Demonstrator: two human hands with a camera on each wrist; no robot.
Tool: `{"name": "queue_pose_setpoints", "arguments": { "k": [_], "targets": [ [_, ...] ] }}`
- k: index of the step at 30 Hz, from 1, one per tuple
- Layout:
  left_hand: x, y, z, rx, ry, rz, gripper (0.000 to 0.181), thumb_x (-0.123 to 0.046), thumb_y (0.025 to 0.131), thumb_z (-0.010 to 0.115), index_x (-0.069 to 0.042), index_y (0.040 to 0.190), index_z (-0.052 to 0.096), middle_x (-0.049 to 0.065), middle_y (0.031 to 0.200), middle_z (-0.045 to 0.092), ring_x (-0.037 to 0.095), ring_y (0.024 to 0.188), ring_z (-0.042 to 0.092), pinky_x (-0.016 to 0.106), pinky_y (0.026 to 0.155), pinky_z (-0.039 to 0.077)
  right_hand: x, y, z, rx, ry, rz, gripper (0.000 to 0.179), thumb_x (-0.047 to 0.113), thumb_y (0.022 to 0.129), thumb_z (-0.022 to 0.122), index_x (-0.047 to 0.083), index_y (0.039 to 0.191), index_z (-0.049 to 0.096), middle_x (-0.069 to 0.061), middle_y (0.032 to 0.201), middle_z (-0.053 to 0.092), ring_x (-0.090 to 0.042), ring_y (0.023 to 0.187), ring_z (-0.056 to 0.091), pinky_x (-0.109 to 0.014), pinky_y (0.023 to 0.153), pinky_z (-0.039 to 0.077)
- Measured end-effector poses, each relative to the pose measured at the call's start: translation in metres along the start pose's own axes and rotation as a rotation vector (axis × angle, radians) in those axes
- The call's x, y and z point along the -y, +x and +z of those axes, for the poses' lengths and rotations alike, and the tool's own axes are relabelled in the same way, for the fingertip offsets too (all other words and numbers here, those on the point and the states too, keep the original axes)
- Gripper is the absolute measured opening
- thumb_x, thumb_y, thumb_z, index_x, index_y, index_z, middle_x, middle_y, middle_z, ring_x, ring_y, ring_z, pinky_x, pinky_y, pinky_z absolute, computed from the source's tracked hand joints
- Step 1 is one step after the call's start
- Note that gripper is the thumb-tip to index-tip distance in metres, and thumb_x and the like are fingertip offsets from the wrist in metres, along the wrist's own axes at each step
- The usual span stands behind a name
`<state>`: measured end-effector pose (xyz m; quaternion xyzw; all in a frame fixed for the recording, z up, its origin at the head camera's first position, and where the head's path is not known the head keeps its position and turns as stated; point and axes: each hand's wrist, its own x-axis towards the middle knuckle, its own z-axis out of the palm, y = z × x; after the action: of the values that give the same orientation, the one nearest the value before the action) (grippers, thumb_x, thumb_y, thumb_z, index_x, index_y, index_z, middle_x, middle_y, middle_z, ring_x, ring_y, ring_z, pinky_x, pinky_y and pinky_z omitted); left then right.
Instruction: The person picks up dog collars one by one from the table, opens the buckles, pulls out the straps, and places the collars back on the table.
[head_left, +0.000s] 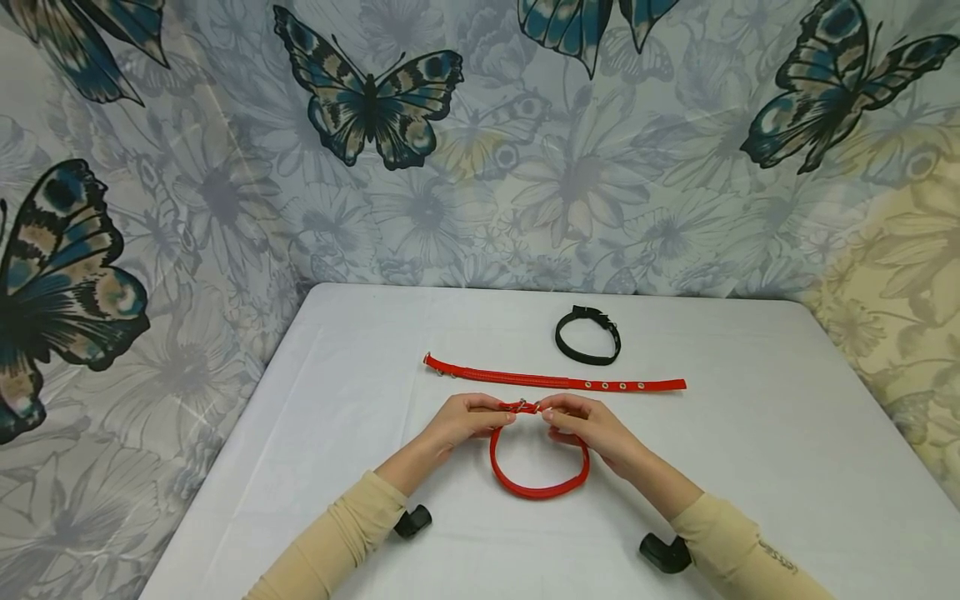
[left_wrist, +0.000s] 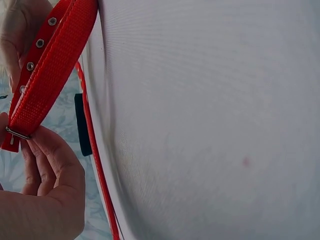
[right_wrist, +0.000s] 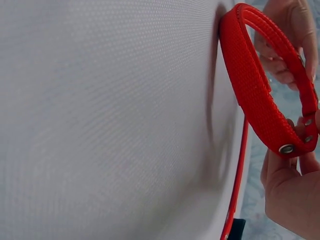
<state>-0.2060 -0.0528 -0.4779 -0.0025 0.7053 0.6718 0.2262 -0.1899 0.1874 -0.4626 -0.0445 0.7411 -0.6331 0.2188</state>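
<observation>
A red webbing collar [head_left: 538, 492] with metal eyelets is bent into a loop above the white table, its buckle [head_left: 522, 406] at the far side between both hands. My left hand [head_left: 467, 421] pinches the collar on the left of the buckle. In the left wrist view, a red strap end sticks out past the metal frame [left_wrist: 18, 133] by the left fingertips. On the other side, my right hand [head_left: 592, 427] pinches the band with thumb and fingers. A metal eyelet [right_wrist: 286, 149] shows close to the right fingers in the right wrist view.
A second red collar [head_left: 555, 381] lies stretched out just beyond the hands. Farther back sits a black collar [head_left: 588, 361], buckled into a ring. Black devices [head_left: 666, 553] are by both wrists. Butterfly-print cloth [head_left: 480, 167] hangs behind the white table [head_left: 360, 333].
</observation>
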Motion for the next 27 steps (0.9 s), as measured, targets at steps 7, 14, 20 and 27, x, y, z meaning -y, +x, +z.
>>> {"name": "queue_pose_setpoints", "arguments": {
  "k": [7, 14, 20, 27],
  "targets": [
    [0.0, -0.002, -0.001, -0.021, -0.019, -0.014, 0.031, -0.023, 0.081, 0.08, -0.003, 0.104, 0.073, 0.003, 0.09, 0.074, 0.012, 0.083, 0.068, 0.03, 0.078, 0.055, -0.001, 0.0, -0.003, 0.04, 0.015, -0.011, 0.042, 0.028, 0.095, 0.065, 0.001, 0.127, 0.06, -0.023, 0.127, 0.054, -0.031, 0.106, 0.055, -0.032, 0.09, 0.053],
    [-0.002, -0.003, 0.0, -0.02, -0.015, -0.008, 0.03, -0.024, 0.081, 0.08, -0.004, 0.103, 0.074, 0.003, 0.09, 0.074, 0.013, 0.083, 0.068, 0.03, 0.078, 0.055, -0.002, 0.001, -0.002, 0.004, 0.021, 0.016, 0.042, 0.029, 0.094, 0.065, 0.002, 0.127, 0.061, -0.023, 0.127, 0.054, -0.027, 0.1, 0.059, -0.032, 0.088, 0.054],
    [-0.004, -0.003, 0.001, 0.014, -0.003, -0.001, 0.031, -0.026, 0.081, 0.08, -0.005, 0.103, 0.073, 0.003, 0.092, 0.073, 0.015, 0.087, 0.068, 0.031, 0.081, 0.055, 0.002, 0.003, 0.004, -0.055, 0.021, 0.025, 0.043, 0.033, 0.09, 0.071, 0.001, 0.118, 0.063, -0.024, 0.122, 0.058, -0.028, 0.096, 0.063, -0.035, 0.086, 0.055],
    [-0.005, -0.004, 0.001, 0.028, -0.006, 0.009, 0.03, -0.024, 0.08, 0.08, -0.005, 0.101, 0.072, 0.004, 0.091, 0.073, 0.017, 0.088, 0.068, 0.031, 0.08, 0.055, 0.001, 0.007, 0.006, -0.074, 0.018, 0.017, 0.039, 0.029, 0.089, 0.073, 0.001, 0.113, 0.064, -0.022, 0.118, 0.06, -0.03, 0.099, 0.062, -0.036, 0.086, 0.055]
  ]
}}
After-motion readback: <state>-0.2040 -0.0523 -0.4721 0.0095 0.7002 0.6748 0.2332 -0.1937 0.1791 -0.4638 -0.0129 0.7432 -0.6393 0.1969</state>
